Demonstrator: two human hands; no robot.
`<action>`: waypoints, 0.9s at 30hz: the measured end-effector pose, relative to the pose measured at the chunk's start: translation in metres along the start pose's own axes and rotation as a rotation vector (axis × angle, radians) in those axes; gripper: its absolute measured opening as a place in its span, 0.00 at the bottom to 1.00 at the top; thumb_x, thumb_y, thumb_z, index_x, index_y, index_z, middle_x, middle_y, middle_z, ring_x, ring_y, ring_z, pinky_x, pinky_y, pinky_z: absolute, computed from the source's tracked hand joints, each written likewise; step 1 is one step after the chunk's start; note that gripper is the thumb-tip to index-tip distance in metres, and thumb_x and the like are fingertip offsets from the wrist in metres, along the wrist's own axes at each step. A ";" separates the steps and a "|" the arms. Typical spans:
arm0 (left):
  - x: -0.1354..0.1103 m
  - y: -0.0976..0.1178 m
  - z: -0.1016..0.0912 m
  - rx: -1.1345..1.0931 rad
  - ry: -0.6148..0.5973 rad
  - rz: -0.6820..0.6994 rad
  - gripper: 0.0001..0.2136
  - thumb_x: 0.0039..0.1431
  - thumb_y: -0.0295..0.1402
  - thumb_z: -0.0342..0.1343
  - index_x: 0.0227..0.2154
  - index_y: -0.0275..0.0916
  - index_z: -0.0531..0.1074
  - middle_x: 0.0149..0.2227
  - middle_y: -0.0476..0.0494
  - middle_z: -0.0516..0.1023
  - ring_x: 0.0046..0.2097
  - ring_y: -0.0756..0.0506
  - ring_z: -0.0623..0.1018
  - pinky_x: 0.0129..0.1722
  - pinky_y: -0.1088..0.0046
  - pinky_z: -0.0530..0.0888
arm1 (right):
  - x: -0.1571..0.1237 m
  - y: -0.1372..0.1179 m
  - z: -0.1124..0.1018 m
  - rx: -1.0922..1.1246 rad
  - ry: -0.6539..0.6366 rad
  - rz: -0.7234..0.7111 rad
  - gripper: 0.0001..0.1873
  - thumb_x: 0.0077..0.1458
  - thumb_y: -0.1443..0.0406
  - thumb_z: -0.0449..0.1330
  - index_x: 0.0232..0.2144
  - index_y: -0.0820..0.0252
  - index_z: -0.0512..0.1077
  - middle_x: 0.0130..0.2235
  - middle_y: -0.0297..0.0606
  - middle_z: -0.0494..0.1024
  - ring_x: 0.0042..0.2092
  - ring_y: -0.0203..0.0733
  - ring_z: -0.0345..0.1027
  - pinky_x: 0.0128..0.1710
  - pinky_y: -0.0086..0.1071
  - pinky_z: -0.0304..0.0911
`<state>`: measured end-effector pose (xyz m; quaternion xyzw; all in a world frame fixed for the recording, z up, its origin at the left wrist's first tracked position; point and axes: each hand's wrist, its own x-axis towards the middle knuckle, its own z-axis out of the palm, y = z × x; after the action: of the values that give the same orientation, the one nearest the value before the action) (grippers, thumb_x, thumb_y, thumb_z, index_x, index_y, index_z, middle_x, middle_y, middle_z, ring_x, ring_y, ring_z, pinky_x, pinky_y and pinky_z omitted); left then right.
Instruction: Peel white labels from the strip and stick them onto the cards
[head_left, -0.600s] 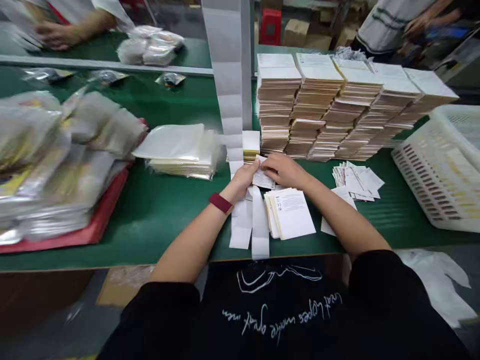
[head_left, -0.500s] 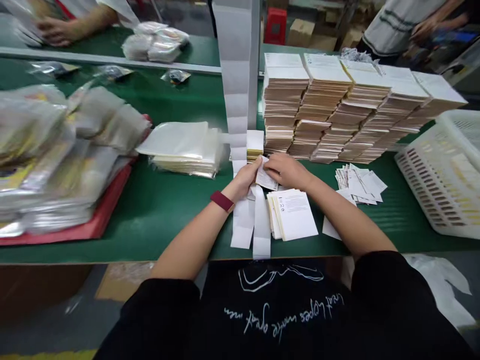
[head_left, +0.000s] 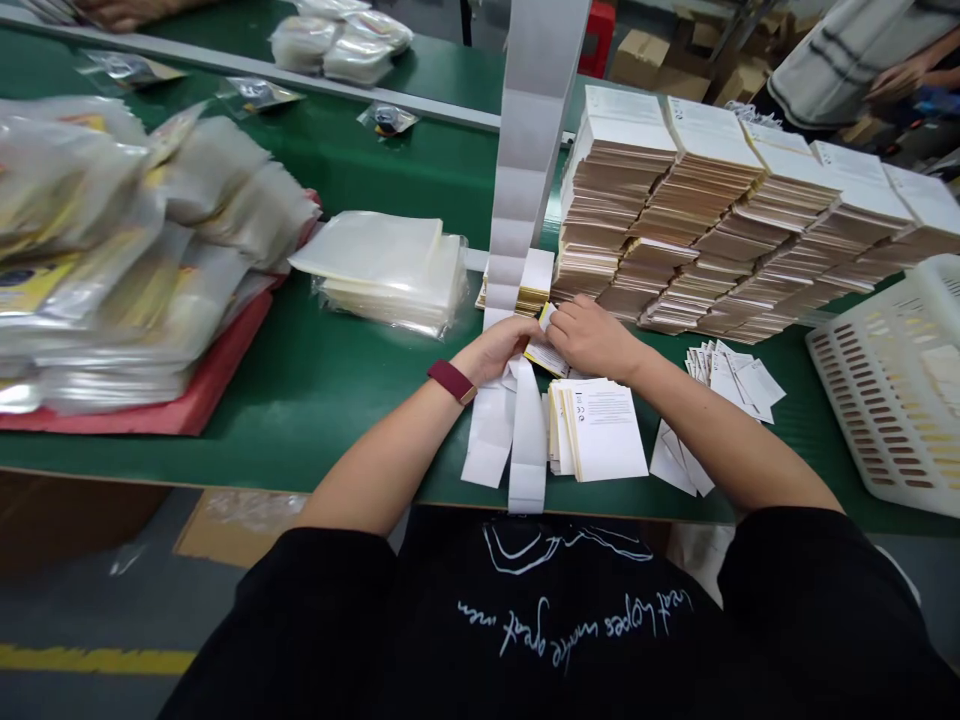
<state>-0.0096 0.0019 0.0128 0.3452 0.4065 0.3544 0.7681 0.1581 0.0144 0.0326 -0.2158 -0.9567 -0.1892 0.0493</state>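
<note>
My left hand (head_left: 496, 350) and my right hand (head_left: 590, 337) meet at the middle of the green table (head_left: 330, 380), both pinching a small printed card (head_left: 545, 352) with a yellow edge. A long strip of white label backing (head_left: 525, 170) hangs down from above to my hands, and its loose end (head_left: 525, 450) trails over the table's front edge. Just right of the strip lies a small stack of white printed cards (head_left: 596, 428). A dark red band sits on my left wrist.
Tall rows of stacked cards (head_left: 720, 220) fill the back right. A white plastic basket (head_left: 892, 390) stands at far right, loose folded leaflets (head_left: 731, 375) near my right forearm. Clear bags (head_left: 390, 265) and a heap of packets on a red tray (head_left: 150, 400) lie left. Another person stands at the far right.
The view has shifted left and down. My hands stay together on the small card, which has turned so its yellow edge shows.
</note>
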 end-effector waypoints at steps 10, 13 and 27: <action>-0.006 0.002 0.001 0.272 -0.061 -0.020 0.04 0.31 0.20 0.50 0.15 0.33 0.67 0.18 0.54 0.68 0.20 0.55 0.65 0.21 0.80 0.58 | -0.005 -0.002 0.010 0.489 -0.015 0.346 0.05 0.53 0.70 0.52 0.28 0.60 0.67 0.30 0.42 0.72 0.33 0.43 0.61 0.35 0.35 0.52; -0.005 0.002 0.000 0.305 -0.051 -0.034 0.05 0.32 0.20 0.50 0.16 0.33 0.69 0.18 0.53 0.69 0.20 0.55 0.66 0.22 0.80 0.59 | -0.007 -0.001 0.010 0.656 0.030 0.415 0.04 0.50 0.70 0.52 0.26 0.58 0.63 0.28 0.38 0.69 0.31 0.41 0.60 0.32 0.33 0.53; 0.004 -0.004 -0.011 0.281 0.063 -0.079 0.06 0.33 0.23 0.56 0.18 0.36 0.66 0.15 0.55 0.64 0.20 0.52 0.69 0.22 0.78 0.63 | -0.026 0.012 0.010 0.554 0.231 0.708 0.06 0.49 0.70 0.52 0.24 0.56 0.61 0.28 0.36 0.69 0.31 0.41 0.60 0.36 0.35 0.54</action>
<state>-0.0161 0.0062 0.0031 0.4217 0.4891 0.2740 0.7126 0.1866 0.0177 0.0224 -0.4852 -0.8269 0.0791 0.2730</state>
